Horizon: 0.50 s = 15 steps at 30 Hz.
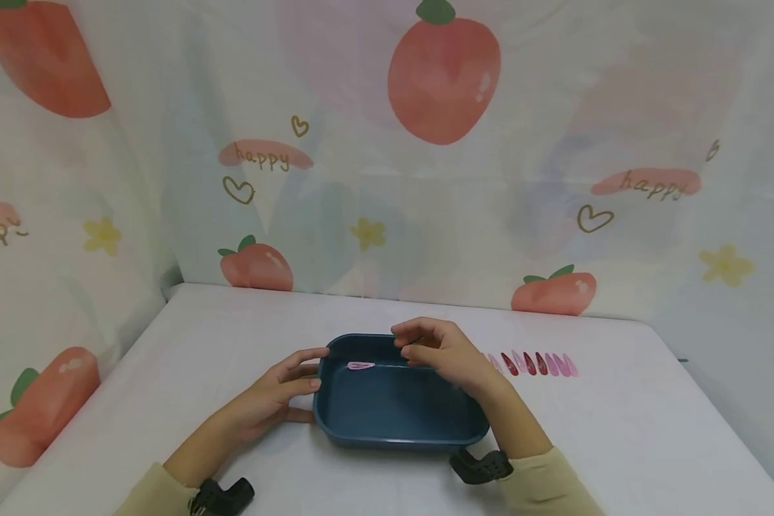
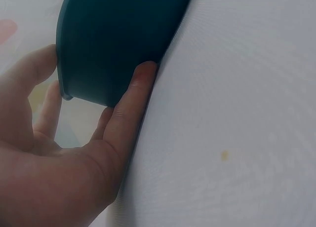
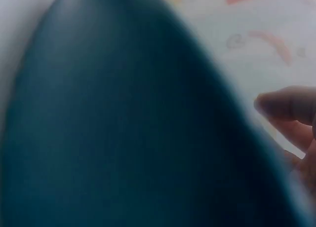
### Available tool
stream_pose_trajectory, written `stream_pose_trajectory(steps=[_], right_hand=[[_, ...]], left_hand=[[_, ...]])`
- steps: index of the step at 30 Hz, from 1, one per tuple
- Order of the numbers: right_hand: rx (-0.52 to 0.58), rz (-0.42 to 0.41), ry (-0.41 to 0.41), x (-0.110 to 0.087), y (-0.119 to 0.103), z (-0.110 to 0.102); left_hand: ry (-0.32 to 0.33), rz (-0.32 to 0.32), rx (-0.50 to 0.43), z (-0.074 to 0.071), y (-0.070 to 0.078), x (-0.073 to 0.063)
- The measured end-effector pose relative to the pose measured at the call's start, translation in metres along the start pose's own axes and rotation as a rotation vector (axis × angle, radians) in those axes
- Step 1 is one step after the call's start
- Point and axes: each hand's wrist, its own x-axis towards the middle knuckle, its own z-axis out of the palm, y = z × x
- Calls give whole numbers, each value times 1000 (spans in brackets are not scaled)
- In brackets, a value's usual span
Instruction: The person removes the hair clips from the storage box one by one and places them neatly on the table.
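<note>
A dark blue rectangular tray (image 1: 400, 416) stands on the white table. My left hand (image 1: 264, 401) rests against its left end, fingers spread and fairly straight; in the left wrist view, fingertips (image 2: 145, 71) touch the outer wall. Inside the tray, near the far left corner, lies a pink snap hair clip (image 1: 361, 365). Above the tray's far right side is my right hand (image 1: 448, 355), fingers loosely bent, thumb apart from them, with nothing visible held. The tray fills much of the right wrist view, blurred, with that hand's fingertips (image 3: 264, 102) beyond its edge.
Right of the tray, a row of several pink and dark red hair clips (image 1: 542, 364) lies on the table (image 1: 645, 423), partly behind the right hand. A printed curtain (image 1: 451, 201) with fruit and flowers hangs behind the table and along the left. Black devices (image 1: 480, 467) sit on both wrists.
</note>
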Motion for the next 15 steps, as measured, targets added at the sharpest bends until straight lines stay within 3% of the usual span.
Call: stream_pose_trajectory(steps=[4, 8, 12, 15], right_hand=[[-6, -4, -65, 5, 0, 16], [-79, -20, -124, 10, -2, 33], [-245, -40, -164, 15, -4, 51], [-445, -34, -187, 17, -4, 64]], left_hand=[[-11, 3, -11, -1, -1, 1], [-25, 6, -17, -1, -1, 1], [-24, 3, -12, -1, -1, 1], [-25, 6, -13, -2, -1, 0]])
